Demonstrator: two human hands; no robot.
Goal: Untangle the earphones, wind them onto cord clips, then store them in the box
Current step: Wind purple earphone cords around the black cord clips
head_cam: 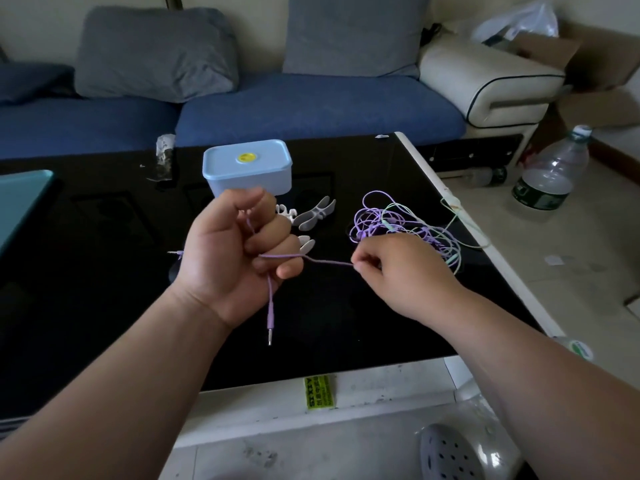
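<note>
Fingers [289, 271] of the raised left hand [225, 258] curl round the purple cord [329, 262] while the right hand [398, 271] pinches it.

The table [104, 306] fills mid-frame, the sofa [311, 112] behind it along the top. The box [247, 171] sits on the table at upper centre; the clips [313, 211] lie just right of and below it. The tangle [405, 226] lies right of the clips, near the table's right edge. The left hand [235, 251] is at centre, before the box; the right hand [398, 271], to its right, is before the tangle. A cord [329, 262] runs between them, and its plug [270, 323] hangs below the left hand. A bottle [550, 171] stands on the floor at far right.
</note>
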